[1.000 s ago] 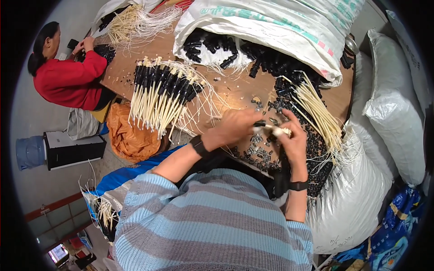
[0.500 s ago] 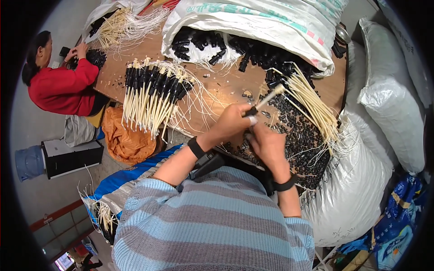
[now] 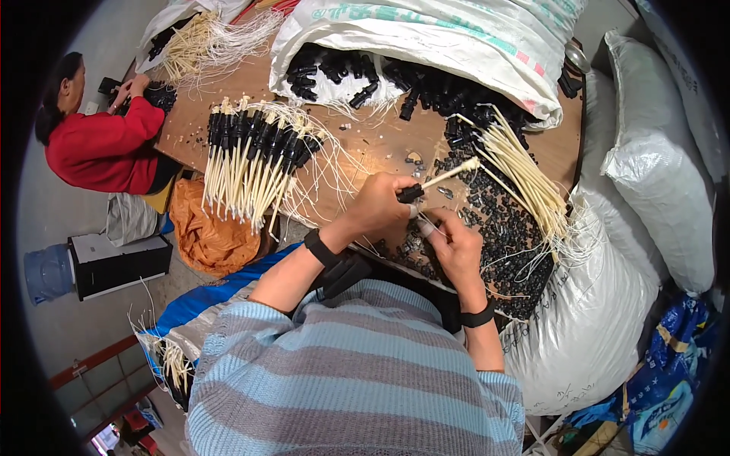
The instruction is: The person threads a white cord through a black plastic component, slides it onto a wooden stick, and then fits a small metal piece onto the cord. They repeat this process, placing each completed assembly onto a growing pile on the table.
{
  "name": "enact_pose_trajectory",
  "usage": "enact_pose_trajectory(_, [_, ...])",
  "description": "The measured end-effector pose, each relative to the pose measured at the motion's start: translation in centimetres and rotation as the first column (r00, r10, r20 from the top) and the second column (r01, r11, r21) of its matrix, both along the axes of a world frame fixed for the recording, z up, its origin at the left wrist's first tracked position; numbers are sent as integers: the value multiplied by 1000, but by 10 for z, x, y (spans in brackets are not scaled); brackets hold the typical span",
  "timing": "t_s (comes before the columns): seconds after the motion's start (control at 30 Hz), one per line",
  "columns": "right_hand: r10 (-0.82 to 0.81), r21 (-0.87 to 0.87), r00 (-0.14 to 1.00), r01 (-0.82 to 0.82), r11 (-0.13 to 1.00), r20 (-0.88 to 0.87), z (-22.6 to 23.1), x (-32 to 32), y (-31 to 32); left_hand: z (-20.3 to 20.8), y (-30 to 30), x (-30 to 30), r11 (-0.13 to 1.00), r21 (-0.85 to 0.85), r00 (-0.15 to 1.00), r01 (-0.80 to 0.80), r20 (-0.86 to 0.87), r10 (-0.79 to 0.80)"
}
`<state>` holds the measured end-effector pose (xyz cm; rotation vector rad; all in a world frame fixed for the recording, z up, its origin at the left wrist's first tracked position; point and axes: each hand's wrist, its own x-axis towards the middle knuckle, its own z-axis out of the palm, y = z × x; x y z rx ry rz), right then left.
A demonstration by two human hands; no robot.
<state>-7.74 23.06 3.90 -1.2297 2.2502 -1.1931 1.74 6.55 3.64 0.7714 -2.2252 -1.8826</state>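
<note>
My left hand (image 3: 378,204) is closed round a black plastic fitting (image 3: 411,194). A slim cream tube (image 3: 450,174) juts from the fitting toward the upper right, over the small black parts. Close beside it my right hand (image 3: 458,247) has thumb and fingers pinched on a thin white wire (image 3: 423,218) at the lower end of the fitting. How the wire runs inside the fitting is hidden by my fingers. To the left on the table lies a bundle of cream tubes with black fittings (image 3: 262,140) on them.
Small black parts (image 3: 494,220) cover the table's right side, with bare cream tubes (image 3: 517,167) lying on top. A white sack (image 3: 426,38) spills black fittings at the back. Full white sacks (image 3: 585,327) stand at right. A person in red (image 3: 106,148) works at far left.
The tube in my left hand has tipped to a flatter slant, its fitting slightly lower and left. My right hand has turned, and a white wire now shows at its fingertips.
</note>
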Motion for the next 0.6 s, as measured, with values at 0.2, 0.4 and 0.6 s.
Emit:
enact_pose_trajectory(0.2, [-42, 2, 970, 44, 999, -239, 1, -4, -5, -14, -4, 11, 773, -634, 995, 9, -69, -67])
enact_pose_trajectory(0.4, [-53, -31, 974, 47, 998, -220, -4, -5, -9, -7, -3, 12, 781, -609, 988, 139, 28, -154])
enact_pose_trajectory(0.6, [33, -29, 984, -39, 999, -177, -4, -6, -11, -2, 6, 10, 803, -568, 975, 183, -1, -223])
